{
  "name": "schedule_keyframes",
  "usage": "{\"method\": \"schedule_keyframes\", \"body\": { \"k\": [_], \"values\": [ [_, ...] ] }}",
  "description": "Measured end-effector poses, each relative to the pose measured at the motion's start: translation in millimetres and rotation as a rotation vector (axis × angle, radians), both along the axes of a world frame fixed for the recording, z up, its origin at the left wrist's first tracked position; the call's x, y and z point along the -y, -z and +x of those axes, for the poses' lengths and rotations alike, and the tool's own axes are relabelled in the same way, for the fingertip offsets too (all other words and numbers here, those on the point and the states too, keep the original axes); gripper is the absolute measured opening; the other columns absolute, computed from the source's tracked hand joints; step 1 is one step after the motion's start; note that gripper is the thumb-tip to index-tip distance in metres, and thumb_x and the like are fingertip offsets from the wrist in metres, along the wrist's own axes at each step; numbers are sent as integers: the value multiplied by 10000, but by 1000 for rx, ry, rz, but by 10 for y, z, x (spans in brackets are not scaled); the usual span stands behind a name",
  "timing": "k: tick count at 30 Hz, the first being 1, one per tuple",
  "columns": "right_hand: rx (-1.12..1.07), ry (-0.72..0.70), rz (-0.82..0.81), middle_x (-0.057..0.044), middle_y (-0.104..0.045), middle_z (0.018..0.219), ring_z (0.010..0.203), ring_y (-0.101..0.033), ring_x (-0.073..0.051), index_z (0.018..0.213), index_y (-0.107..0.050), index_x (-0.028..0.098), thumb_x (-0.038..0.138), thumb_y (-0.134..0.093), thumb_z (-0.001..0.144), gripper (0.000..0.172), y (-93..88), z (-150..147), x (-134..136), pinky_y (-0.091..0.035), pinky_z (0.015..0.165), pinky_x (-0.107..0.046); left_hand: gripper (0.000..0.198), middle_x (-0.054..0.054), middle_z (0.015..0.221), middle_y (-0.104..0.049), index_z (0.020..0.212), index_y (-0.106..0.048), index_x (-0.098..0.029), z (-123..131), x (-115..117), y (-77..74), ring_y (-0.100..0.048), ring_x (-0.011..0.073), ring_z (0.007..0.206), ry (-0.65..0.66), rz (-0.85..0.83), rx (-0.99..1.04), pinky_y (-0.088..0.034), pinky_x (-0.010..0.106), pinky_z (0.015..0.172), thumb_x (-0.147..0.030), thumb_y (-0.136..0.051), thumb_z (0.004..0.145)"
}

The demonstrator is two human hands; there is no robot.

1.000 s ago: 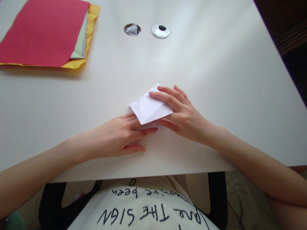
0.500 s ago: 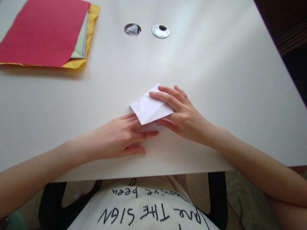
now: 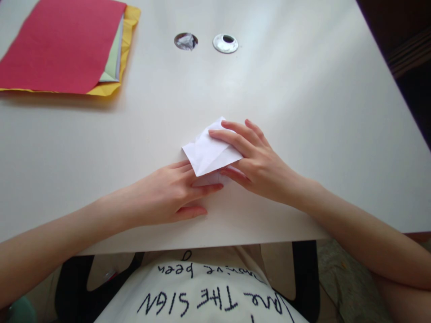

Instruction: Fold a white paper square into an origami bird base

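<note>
Right hand (image 3: 261, 168): fingers flat on top of folded white paper (image 3: 210, 152), thumb at near edge, pinning it, not a closed grip. Left hand (image 3: 164, 195): fingertips tucked under paper's near-left corner, open, flat on surface (image 3: 303, 112). Paper between both hands, long axis diagonal, near-left to far-right. Coloured paper stack (image 3: 63, 45) far left, well apart.

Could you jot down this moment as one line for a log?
left hand: fingers pressing folded white paper | right hand: flat on paper | table: red sheet on coloured stack, far left
</note>
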State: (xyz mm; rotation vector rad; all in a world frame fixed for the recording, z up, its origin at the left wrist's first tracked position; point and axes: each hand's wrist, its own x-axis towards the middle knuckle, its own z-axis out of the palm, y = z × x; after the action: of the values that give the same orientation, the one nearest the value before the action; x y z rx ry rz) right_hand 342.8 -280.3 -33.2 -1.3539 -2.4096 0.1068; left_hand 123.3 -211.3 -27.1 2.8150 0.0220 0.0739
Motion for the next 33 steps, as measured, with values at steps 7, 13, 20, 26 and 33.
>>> {"method": "schedule_keyframes", "body": {
  "k": [7,13,20,26,33],
  "values": [
    [-19,-2,-6,-16,-398,1372,1317,-277,-256,931,-590,236,192,-534,840,115,-9,-1,1,-181,1101,-517,441,106,1353,-454,1281,-483,-179,8,8,-4,-373,289,1264,-4,-4,6,-363,444,1030,-344,-494,872],
    [-4,-35,-30,-38,-428,1351,1305,-304,-255,909,-594,215,186,-517,851,101,-1,39,-19,-202,1088,-532,416,122,1318,-480,1241,-521,-171,8,12,-5,-388,296,1251,-12,-30,36,-389,444,1011,-327,-526,856],
    [21,-35,2,-16,-412,1353,1322,-268,-254,890,-580,227,212,-510,861,77,-5,42,-13,-208,1086,-540,420,118,1339,-459,1252,-512,-176,10,5,-5,-374,294,1261,-11,-15,32,-387,441,1014,-323,-519,859],
    [12,-25,10,-14,-413,1352,1315,-280,-258,890,-582,228,199,-516,855,80,0,27,-4,-194,1095,-533,421,118,1323,-476,1248,-515,-180,10,5,9,-390,295,1251,-21,-27,40,-390,441,1011,-324,-529,853],
    [-6,-7,-10,-5,-424,1348,1315,-284,-253,902,-590,239,178,-518,847,109,-3,13,3,-186,1100,-521,427,128,1307,-486,1242,-522,-176,19,11,2,-401,303,1239,-18,-40,43,-390,440,1006,-322,-548,841]
  ]
}}
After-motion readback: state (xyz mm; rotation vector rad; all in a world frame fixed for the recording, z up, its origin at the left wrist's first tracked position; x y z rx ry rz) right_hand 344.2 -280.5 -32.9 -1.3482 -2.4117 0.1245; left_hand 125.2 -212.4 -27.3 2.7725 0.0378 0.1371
